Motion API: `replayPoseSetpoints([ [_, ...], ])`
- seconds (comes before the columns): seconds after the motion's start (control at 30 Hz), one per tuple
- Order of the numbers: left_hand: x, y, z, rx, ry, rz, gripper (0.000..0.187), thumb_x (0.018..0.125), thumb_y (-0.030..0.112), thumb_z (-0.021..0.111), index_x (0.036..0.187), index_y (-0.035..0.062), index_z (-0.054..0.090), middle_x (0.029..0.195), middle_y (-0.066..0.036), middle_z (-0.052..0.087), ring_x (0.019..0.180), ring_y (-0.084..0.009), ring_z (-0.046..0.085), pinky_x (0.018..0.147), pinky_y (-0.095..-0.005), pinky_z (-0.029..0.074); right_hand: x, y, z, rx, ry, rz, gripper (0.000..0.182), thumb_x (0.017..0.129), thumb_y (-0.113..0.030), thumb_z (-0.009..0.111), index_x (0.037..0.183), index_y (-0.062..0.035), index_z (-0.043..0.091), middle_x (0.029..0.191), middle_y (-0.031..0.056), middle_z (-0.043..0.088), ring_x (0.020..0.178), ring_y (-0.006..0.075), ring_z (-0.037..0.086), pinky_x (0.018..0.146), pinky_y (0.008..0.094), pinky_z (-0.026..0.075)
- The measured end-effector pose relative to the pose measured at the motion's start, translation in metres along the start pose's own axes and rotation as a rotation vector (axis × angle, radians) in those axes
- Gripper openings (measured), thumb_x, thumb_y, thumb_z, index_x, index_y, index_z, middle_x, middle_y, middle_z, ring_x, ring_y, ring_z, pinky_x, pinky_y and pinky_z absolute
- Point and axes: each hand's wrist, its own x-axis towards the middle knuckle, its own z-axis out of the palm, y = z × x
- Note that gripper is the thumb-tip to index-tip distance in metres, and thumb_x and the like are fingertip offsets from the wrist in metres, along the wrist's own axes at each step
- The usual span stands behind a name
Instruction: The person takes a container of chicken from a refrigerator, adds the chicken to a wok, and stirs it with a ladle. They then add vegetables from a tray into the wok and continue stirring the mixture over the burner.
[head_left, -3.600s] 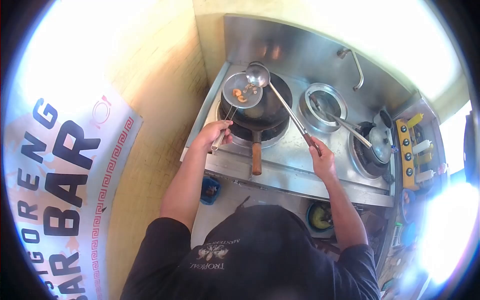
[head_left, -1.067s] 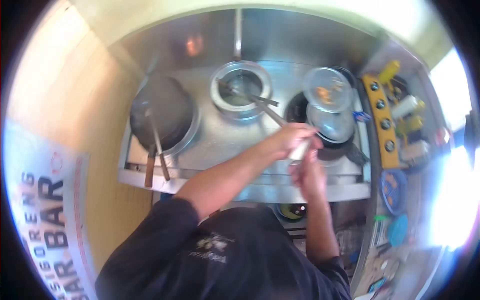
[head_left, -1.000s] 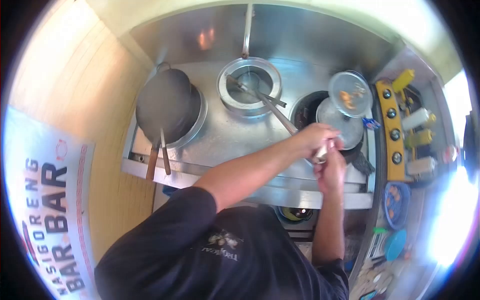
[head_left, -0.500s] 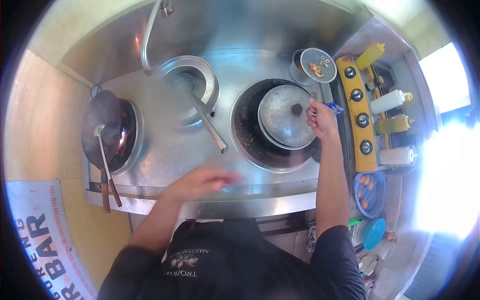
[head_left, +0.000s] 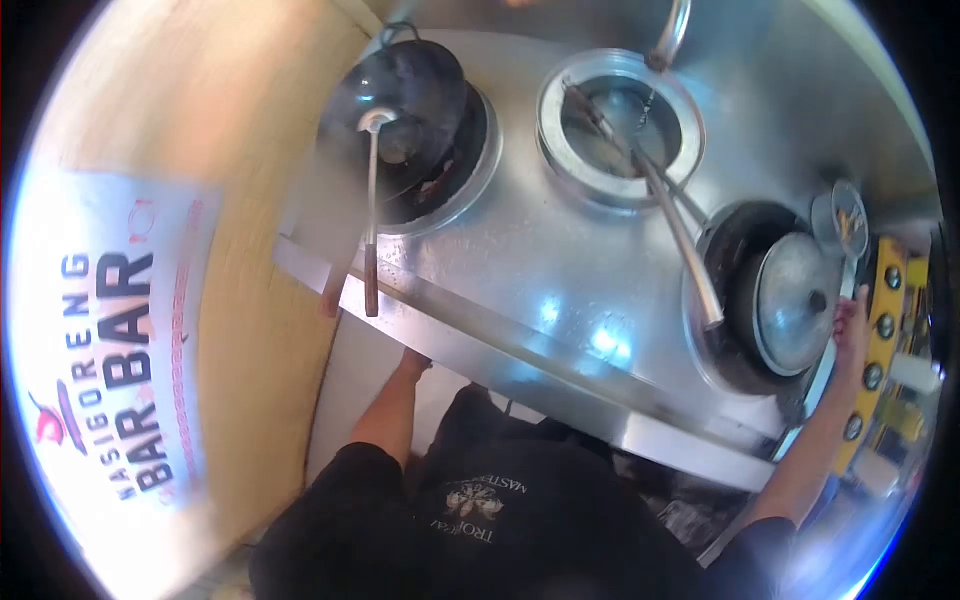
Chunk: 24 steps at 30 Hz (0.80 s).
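Observation:
My right hand (head_left: 850, 325) is at the right, closed around the handle of a strainer (head_left: 850, 218) that holds small bits of food. The strainer rests over a small metal pot behind the hand. Just left of this hand, a lidded metal pot (head_left: 798, 300) sits in the right burner. My left hand (head_left: 420, 362) is low at the counter's front edge, mostly hidden beneath the rim, and its fingers cannot be made out.
At the left burner, a dark wok (head_left: 435, 110) stands tilted with a ladle (head_left: 373, 210) in it. A ringed metal pot (head_left: 555, 135) with long-handled tools is at the back, under a tap (head_left: 672, 35). Yellow burner controls (head_left: 868, 400) line the right side.
The view has swung left. My left hand has dropped from above the counter's front to below its edge. My right hand stays on the strainer handle.

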Motion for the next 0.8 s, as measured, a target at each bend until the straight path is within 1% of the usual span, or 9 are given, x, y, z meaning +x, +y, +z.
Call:
replayPoseSetpoints([
  [0.03,0.01,0.009,0.003,-0.043,-0.001,-0.001,0.041,0.086,0.021,0.057,0.122,0.0032,0.049,0.093,-0.01,0.066,0.083,-0.0231,0.063,0.062,-0.034,0.051,-0.014,0.005,-0.013,-0.172,0.109,-0.108,0.061,0.085,-0.067,0.048,0.089,-0.0081,0.063,0.059,-0.0073,0.046,0.046,0.0022,0.036,0.041,0.0178,0.024],
  [0.07,0.019,0.014,0.001,-0.073,-0.012,0.013,0.041,0.086,0.022,0.057,0.122,0.0033,0.049,0.093,-0.01,0.066,0.083,-0.0231,0.063,0.062,-0.034,0.051,-0.022,0.016,-0.033,-0.173,0.168,-0.154,0.056,0.084,-0.065,0.051,0.089,-0.0105,0.064,0.065,-0.0068,0.047,0.049,0.0026,0.039,0.042,0.0183,0.028],
  [0.1,0.026,0.017,0.002,-0.101,-0.024,0.024,0.041,0.086,0.022,0.057,0.122,0.0035,0.049,0.094,-0.01,0.065,0.084,-0.0231,0.063,0.062,-0.0341,0.051,-0.038,0.024,-0.048,-0.094,0.191,-0.121,0.058,0.086,-0.064,0.049,0.093,-0.0094,0.064,0.066,-0.0069,0.046,0.05,0.0018,0.037,0.042,0.0179,0.027],
  [0.27,0.055,0.017,-0.015,-0.135,-0.064,0.054,0.04,0.087,0.023,0.057,0.122,0.0042,0.049,0.096,-0.01,0.065,0.085,-0.0232,0.063,0.063,-0.0343,0.051,-0.182,0.092,-0.065,-0.154,0.175,-0.113,0.05,0.095,-0.055,0.041,0.089,-0.0102,0.061,0.062,-0.0077,0.045,0.05,0.0007,0.036,0.042,0.0159,0.024],
  [0.4,0.064,0.013,-0.026,-0.146,-0.078,0.066,0.04,0.087,0.023,0.057,0.122,0.0049,0.049,0.097,-0.01,0.065,0.086,-0.0232,0.063,0.064,-0.0345,0.052,-0.286,0.116,-0.037,-0.226,0.1,-0.026,0.05,0.095,-0.055,0.038,0.087,-0.0103,0.061,0.059,-0.0062,0.046,0.047,0.0011,0.036,0.04,0.017,0.024],
  [0.47,0.066,0.012,-0.03,-0.14,-0.087,0.072,0.04,0.087,0.023,0.056,0.122,0.0052,0.049,0.098,-0.01,0.065,0.087,-0.0233,0.063,0.064,-0.0346,0.052,-0.319,0.12,-0.022,-0.235,-0.06,0.115,0.055,0.095,-0.056,0.036,0.087,-0.008,0.06,0.058,-0.0045,0.048,0.045,0.0018,0.037,0.04,0.017,0.025],
  [0.6,0.068,0.01,-0.027,-0.14,-0.107,0.081,0.04,0.088,0.024,0.056,0.122,0.0058,0.049,0.1,-0.01,0.064,0.088,-0.0233,0.063,0.065,-0.0348,0.052,-0.351,0.139,0.007,-0.246,-0.212,0.14,0.058,0.095,-0.057,0.034,0.086,-0.0057,0.061,0.057,-0.0032,0.048,0.045,0.0022,0.037,0.04,0.0166,0.026],
  [0.67,0.067,0.009,-0.025,-0.141,-0.116,0.084,0.039,0.088,0.024,0.056,0.122,0.0061,0.049,0.101,-0.009,0.064,0.089,-0.0234,0.063,0.065,-0.0349,0.052,-0.362,0.137,0.025,-0.288,-0.294,0.183,0.058,0.096,-0.054,0.035,0.083,-0.0055,0.064,0.059,-0.0011,0.051,0.052,0.0047,0.042,0.047,0.0204,0.032],
  [0.8,0.064,0.008,-0.025,-0.141,-0.127,0.086,0.039,0.088,0.025,0.056,0.122,0.0067,0.049,0.102,-0.009,0.064,0.09,-0.0234,0.063,0.066,-0.035,0.052,-0.376,0.147,0.043,-0.226,-0.42,0.255,0.057,0.096,-0.053,0.037,0.084,-0.0049,0.064,0.06,-0.0012,0.052,0.054,0.0054,0.043,0.049,0.0201,0.033],
])
